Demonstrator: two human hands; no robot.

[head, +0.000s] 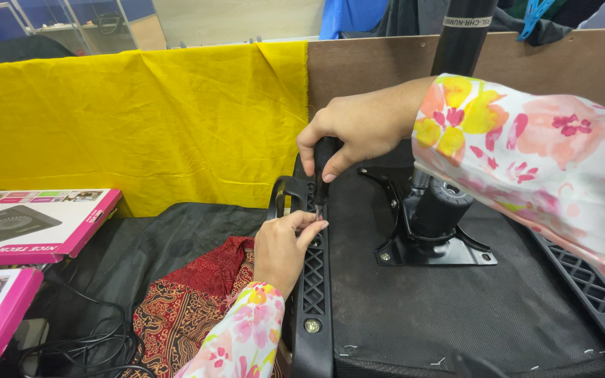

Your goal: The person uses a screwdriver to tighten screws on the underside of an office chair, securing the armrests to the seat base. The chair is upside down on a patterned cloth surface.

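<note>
In the head view, an upturned chair seat [414, 308] lies with its black fabric underside up, its metal base plate [432, 245] and gas-lift column [460, 42] rising near the middle. The right hand [358, 129] is closed around a black screwdriver handle [325, 157] — held upright over the plastic armrest bracket [313, 280] on the seat's left edge. The left hand [285, 245] pinches at the screwdriver's tip, fingers together, touching the bracket. Behind hangs a yellow cloth [141, 126]; pink boxes [36, 224] sit at far left.
</note>
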